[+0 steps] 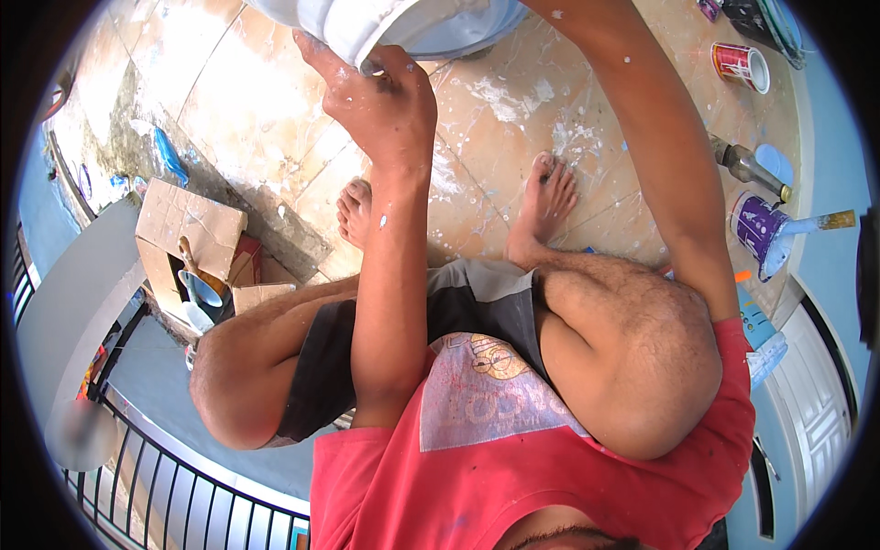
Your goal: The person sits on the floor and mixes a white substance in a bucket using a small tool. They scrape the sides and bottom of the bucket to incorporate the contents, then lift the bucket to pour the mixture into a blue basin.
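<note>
At the top edge of the head view, a white plastic bucket [367, 23] shows in part, tilted, with its rim toward me. My left hand [383, 101] is closed at the bucket's near rim, fingers curled against it. Paint specks dot that hand and wrist. Behind the rim is a pale, rounded plastic surface; I cannot tell whether it belongs to the same bucket. My right arm [655, 137] reaches forward past my knee and runs out over the top edge, so the right hand is out of sight. I squat with bare feet on the tiles.
The tiled floor [486, 183] is splashed with white paint. An open cardboard box [188, 220] holding tools stands at left, near a black railing [197, 486]. At right are a red can [733, 66], a glass bottle [753, 170] and a purple paint bucket [759, 225] with a brush [830, 221].
</note>
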The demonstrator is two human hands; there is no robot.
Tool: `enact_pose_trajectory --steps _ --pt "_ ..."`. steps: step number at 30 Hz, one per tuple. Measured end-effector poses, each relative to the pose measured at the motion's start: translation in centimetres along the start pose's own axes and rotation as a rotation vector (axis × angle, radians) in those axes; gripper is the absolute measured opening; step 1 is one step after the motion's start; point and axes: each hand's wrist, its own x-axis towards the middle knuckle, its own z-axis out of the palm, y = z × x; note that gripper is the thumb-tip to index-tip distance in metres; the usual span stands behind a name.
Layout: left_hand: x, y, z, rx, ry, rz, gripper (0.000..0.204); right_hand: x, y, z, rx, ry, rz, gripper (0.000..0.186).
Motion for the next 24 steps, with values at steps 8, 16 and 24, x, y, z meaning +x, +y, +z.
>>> enact_pose_trajectory --steps 8,16,24 --pt "0.0 0.4 -0.5 -0.013 -0.077 -0.114 0.042 -4.5 0.5 -4.3 -0.040 -0.204 -0.175 0.013" --pt "-0.1 0.1 -0.4 0.022 -0.016 -0.034 0.048 -6.2 -3.0 -9.7 -0.128 -0.537 -0.089 0.013" --pt "0.0 0.4 -0.8 0.026 -0.019 -0.015 0.044 -5.7 -2.1 -10.1 -0.280 -0.683 0.088 0.012"
